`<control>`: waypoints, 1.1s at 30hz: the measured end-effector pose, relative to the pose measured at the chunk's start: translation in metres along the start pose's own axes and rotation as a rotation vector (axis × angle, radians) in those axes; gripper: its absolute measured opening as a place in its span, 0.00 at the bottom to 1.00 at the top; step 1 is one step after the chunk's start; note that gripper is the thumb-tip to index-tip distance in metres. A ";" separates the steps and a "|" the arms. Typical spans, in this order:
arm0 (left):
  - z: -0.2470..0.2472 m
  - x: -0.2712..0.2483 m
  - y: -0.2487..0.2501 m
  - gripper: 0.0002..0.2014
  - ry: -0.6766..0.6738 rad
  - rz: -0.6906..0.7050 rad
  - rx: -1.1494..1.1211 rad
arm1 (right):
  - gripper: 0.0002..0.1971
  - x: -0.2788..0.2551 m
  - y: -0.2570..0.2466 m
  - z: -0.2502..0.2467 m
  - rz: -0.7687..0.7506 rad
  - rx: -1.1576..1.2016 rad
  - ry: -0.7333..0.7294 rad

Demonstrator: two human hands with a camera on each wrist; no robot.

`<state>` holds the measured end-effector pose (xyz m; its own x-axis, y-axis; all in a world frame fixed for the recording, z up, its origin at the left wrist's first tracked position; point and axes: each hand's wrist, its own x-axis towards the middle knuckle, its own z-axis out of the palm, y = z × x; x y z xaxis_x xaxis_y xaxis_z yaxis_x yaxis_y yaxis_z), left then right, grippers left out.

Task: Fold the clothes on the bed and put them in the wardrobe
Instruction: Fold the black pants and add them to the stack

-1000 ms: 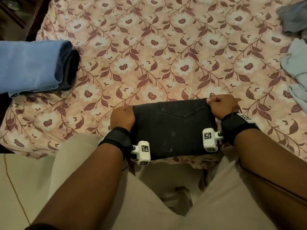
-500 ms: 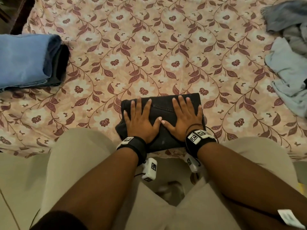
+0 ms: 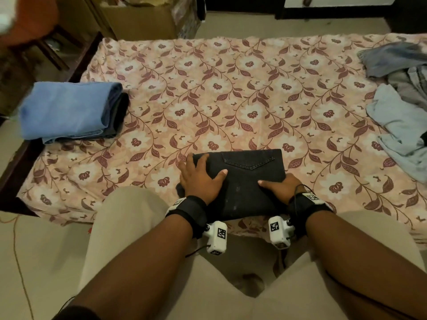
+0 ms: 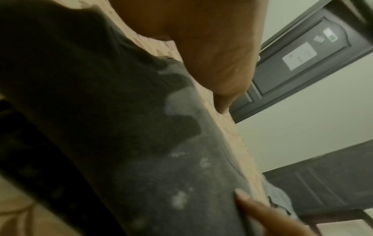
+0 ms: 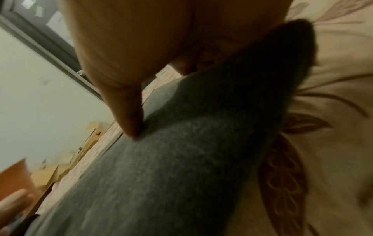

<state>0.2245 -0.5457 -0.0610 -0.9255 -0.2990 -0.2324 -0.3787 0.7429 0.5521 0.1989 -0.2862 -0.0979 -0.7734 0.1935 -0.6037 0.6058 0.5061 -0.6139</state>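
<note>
The folded black jeans (image 3: 240,181) are lying at the near edge of the bed (image 3: 231,100), at about 6 o'clock in the head view, with a back pocket facing up. The left hand (image 3: 200,179) is lying flat on the jeans' left end, at 9 o'clock of the bundle; its fingers (image 3: 196,161) are spreading fairly wide and straight, reaching over the far left corner onto the sheet, while the thumb is stretching toward 3 o'clock across the denim. The right hand (image 3: 280,187) is sitting at the bundle's near right corner, at about 4 o'clock of it; its thumb is lying on top of the cloth, pointing toward 9 o'clock. In the right wrist view the thumb tip is pressing into the grey-black fabric (image 5: 191,159), and the other fingers seem to be tucking under the edge, though blur is making that hard to tell. In the left wrist view the palm (image 4: 212,47) is hovering close over the denim, with the other hand's thumb showing at 5 o'clock.

A stack of folded blue clothes (image 3: 71,112) is sitting at 10 o'clock on the bed, well apart from the jeans. Loose unfolded garments (image 3: 402,107) are lying in a heap at 2 to 3 o'clock. Cardboard boxes (image 3: 138,17) are standing beyond the bed at 12 o'clock.
</note>
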 end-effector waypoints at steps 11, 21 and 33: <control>-0.025 -0.090 -0.006 0.22 -0.311 -0.208 -0.493 | 0.15 -0.066 -0.012 -0.010 -0.001 0.465 -0.189; -0.046 -0.140 -0.022 0.59 -0.943 -0.493 -1.136 | 0.16 -0.145 -0.067 0.037 -0.097 0.966 -0.238; -0.114 -0.103 -0.060 0.22 0.007 -0.530 -1.783 | 0.46 -0.203 -0.082 0.129 -0.337 0.772 -0.346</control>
<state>0.3413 -0.6281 0.0211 -0.7210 -0.2658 -0.6400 -0.1474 -0.8436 0.5164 0.3304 -0.4756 0.0087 -0.9085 -0.1889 -0.3728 0.4107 -0.2373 -0.8804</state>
